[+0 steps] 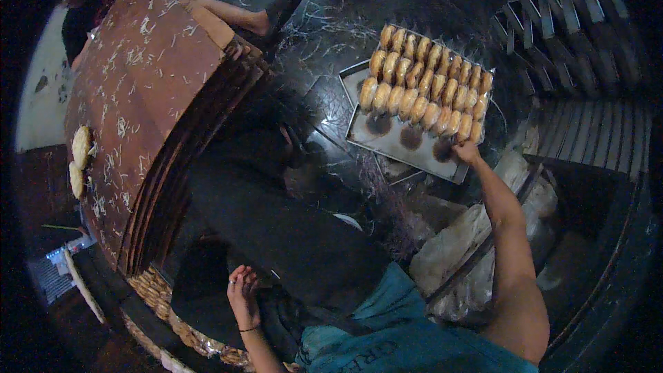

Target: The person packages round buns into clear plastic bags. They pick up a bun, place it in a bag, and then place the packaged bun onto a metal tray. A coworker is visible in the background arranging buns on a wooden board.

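My right hand (467,153) reaches out to the near right corner of a metal baking tray (393,140). Its fingers close on the plastic-wrapped end of the nearest row of round golden pastries (419,106). Several such pastries stand on edge in three rows, in clear plastic. Dark round scorch marks show on the bare part of the tray. Another tray edge sticks out underneath. My left hand (243,290) rests above my lap beside my dark trousers (290,223). Its fingers are loosely bent, and nothing shows in them.
A thick stack of brown boards (155,77), strewn with pale shreds, stands at left. Two pale dough pieces (80,147) lie on its edge. Behind it another person's leg (238,15) stretches out. Metal racks (559,15) stand at right, near a plastic-covered bundle (456,254). Flat pastries (153,290) lie lower left.
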`<state>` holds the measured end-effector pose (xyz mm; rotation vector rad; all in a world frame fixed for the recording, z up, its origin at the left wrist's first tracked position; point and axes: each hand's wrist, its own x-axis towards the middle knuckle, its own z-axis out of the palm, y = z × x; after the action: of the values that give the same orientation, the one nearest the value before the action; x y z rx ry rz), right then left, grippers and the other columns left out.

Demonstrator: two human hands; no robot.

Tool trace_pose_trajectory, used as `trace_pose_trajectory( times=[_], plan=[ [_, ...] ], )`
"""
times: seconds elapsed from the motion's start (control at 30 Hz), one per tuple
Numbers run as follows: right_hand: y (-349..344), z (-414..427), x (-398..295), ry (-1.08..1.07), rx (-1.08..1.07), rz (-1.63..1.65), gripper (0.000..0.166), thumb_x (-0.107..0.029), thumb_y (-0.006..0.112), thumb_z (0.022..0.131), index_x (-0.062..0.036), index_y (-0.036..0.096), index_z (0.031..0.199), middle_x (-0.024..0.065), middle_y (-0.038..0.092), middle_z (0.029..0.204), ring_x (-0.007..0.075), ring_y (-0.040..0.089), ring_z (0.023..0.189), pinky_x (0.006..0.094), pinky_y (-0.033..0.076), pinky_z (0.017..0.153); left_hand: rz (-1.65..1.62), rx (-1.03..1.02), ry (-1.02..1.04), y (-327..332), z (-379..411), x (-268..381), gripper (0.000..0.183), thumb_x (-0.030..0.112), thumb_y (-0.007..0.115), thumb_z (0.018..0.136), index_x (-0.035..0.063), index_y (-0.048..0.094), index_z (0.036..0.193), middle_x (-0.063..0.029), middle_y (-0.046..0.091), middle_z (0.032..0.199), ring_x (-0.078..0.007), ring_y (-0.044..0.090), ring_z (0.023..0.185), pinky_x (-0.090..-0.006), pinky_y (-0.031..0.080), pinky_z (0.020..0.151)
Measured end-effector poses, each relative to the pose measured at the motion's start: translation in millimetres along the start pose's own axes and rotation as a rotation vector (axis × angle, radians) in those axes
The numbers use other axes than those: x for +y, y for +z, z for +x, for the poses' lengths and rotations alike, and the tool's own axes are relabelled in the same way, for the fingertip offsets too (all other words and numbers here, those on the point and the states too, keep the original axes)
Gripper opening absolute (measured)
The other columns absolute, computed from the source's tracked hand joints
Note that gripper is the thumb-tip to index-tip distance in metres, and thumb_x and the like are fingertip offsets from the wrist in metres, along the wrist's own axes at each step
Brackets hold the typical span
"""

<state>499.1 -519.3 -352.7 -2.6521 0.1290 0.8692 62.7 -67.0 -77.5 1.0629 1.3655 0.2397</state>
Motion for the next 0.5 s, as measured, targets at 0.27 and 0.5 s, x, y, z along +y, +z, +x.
trace_pose_trajectory(
  times=[0.27, 0.5],
  plan=[
    [40.8, -97.2, -43.9, -0.351, 0.006, 0.387, 0.024, -0.021, 0.058, 0.087, -0.0022, 0.061, 0.102, 0.0036, 0.063, 0.092, 0.0136, 0.058, 0.085, 0.0275, 0.047, 0.074, -0.086, -0.107, -0.014, 1.1, 1.5, -7.2, 0.025, 0.016, 0.05, 0.091, 0.0032, 0.054, 0.111, -0.0067, 0.06, 0.104, -0.015, 0.057, 0.091, -0.0272, 0.045, 0.08],
    [-58.4, -301.8, -365.8, -1.027, 0.085, 0.657, 0.016, -0.009, 0.053, 0.085, -0.0007, 0.059, 0.098, 0.0101, 0.059, 0.104, 0.0206, 0.054, 0.098, 0.0327, 0.041, 0.089, -0.285, -0.323, 0.085, -11.9, 9.6, -2.9, 0.023, 0.017, 0.051, 0.09, 0.0045, 0.055, 0.11, -0.0062, 0.058, 0.108, -0.0153, 0.055, 0.098, -0.0294, 0.044, 0.085]
  ],
)
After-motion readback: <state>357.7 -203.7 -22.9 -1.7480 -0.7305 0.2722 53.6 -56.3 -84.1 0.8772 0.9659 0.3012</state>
